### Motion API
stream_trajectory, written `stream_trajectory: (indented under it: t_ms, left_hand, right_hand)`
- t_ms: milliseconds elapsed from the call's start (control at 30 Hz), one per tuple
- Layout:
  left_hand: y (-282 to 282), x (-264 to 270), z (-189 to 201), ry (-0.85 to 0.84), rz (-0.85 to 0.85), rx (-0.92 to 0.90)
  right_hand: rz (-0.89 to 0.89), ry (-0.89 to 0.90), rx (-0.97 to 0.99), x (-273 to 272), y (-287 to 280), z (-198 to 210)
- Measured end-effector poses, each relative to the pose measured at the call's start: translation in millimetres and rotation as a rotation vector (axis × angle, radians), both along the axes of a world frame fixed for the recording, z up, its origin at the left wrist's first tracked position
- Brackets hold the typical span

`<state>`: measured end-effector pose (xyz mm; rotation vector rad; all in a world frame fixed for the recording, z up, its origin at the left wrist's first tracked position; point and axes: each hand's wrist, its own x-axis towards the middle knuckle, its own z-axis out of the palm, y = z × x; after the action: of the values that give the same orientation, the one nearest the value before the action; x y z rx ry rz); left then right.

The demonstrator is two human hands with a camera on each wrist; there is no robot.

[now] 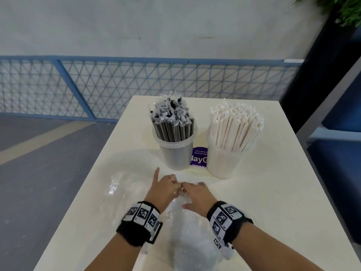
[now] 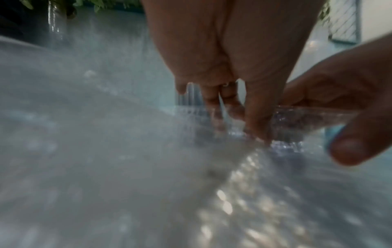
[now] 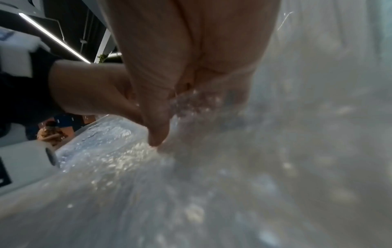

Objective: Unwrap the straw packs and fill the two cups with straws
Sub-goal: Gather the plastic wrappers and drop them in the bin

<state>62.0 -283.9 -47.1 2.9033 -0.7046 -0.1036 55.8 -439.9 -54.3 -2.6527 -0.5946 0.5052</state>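
Head view: one cream counter (image 1: pixel 273 192); two clear cups, the left cup (image 1: pixel 176 153) packed with black wrapped straws (image 1: pixel 172 122), the right cup (image 1: pixel 224 163) with white paper-wrapped straws (image 1: pixel 234 128); one purple sticker (image 1: pixel 199 157) between them; clear plastic wrap (image 1: pixel 187 231) lying nearer, both hands meeting on it. Left wrist view: left hand (image 2: pixel 224 67), grip pinching the wrap (image 2: pixel 286 144). Right wrist view: right hand (image 3: pixel 180 58), grip likewise pinching the wrap (image 3: pixel 191 167).

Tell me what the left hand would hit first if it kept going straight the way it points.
Probably the cup of dark straws: the left hand points up the table toward its base, nothing standing between. Depth is uncertain from the head view.
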Motion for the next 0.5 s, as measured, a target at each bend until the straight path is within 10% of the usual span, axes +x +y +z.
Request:
stream_trajectory:
  t_ms: [100, 233, 367, 500]
  left_hand:
    - [14, -6, 10, -0.283, 0.057, -0.133]
    - [47, -23, 36, -0.461, 0.625, -0.591]
    - [69, -35, 39, 0.088, 0.984, -1.241]
    - [74, -35, 22, 0.653, 0.902, -1.64]
  right_hand:
    - [-0.081, -0.033, 0.234, 0, 2, 13]
    - [-0.213, -0.089, 0.507, -3, -8, 28]
    - [-0.246, -0.122, 0.655, -6, -8, 41]
    - [-0.222, -0.13, 0.747, -12, 2, 53]
